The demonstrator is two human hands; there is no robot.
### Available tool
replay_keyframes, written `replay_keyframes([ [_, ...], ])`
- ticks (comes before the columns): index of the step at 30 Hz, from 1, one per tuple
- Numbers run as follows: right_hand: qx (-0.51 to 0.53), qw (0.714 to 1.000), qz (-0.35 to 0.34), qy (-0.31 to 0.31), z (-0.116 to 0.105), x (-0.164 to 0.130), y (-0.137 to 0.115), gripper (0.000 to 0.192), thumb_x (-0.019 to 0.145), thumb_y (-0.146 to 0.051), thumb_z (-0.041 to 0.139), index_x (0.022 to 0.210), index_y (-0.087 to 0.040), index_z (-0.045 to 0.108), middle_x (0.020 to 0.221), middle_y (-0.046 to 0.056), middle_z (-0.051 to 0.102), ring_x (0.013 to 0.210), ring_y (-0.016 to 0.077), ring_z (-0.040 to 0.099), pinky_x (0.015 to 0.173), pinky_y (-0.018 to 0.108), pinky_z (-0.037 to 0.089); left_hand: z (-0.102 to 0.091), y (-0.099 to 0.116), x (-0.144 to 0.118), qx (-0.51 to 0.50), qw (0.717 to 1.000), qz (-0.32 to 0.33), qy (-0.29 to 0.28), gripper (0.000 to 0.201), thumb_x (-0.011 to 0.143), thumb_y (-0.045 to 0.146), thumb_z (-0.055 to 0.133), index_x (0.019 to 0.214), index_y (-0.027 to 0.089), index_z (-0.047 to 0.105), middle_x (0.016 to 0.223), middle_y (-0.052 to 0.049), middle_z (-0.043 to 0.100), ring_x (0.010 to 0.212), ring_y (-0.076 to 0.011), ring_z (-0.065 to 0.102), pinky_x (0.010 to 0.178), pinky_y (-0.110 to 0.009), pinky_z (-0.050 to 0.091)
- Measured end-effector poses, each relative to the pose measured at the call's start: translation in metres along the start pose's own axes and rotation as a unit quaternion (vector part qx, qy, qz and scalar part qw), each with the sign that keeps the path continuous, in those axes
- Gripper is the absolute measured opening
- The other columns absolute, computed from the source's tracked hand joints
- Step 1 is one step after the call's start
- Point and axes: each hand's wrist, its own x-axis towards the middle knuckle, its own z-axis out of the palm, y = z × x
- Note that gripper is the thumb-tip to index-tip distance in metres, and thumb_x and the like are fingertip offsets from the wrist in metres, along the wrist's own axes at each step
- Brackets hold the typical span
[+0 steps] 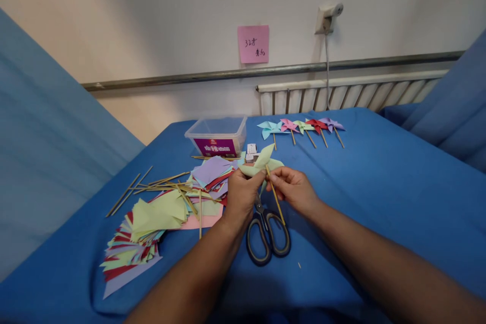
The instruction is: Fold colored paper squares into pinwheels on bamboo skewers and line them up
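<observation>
The step in hand looks like fixing the pale green pinwheel to its stick. To do it well, I judge the folded tips should be kept stacked squarely over the stick's top end while the stick is held steady, so the paper neither slips nor tears.

The left hand is closed, fingers pinched on the pinwheel's lower left edge. The right hand is closed too, thumb and fingers clamped on the stick just under the paper. Both hold the work just above the scissors, which lie on the blue surface with handles toward the person.

Left of the scissors lie paper squares and loose sticks. Beyond the scissors stand a plastic box and, to its right, five finished pinwheels in a row.
</observation>
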Motion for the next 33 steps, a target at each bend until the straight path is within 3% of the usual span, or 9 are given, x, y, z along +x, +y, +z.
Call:
replay_keyframes([
  [33, 0.015, 1.0, -0.007, 0.019, 0.004, -0.0043, 0.0018, 0.035, 0.069, -0.049, 0.074, 0.075, -0.019, 0.057, 0.059, -0.002, 0.063, 0.04, 0.0066, 0.048, 0.039, 0.02, 0.035, -0.0018, 0.0027, -0.002, 0.083, 0.996, 0.037, 0.009, 0.024, 0.059, 0.031, 0.078, 0.07, 0.015, 0.065, 0.063, 0.001, 0.063, 0.058, -0.013, 0.055, 0.054, -0.024, 0.042],
])
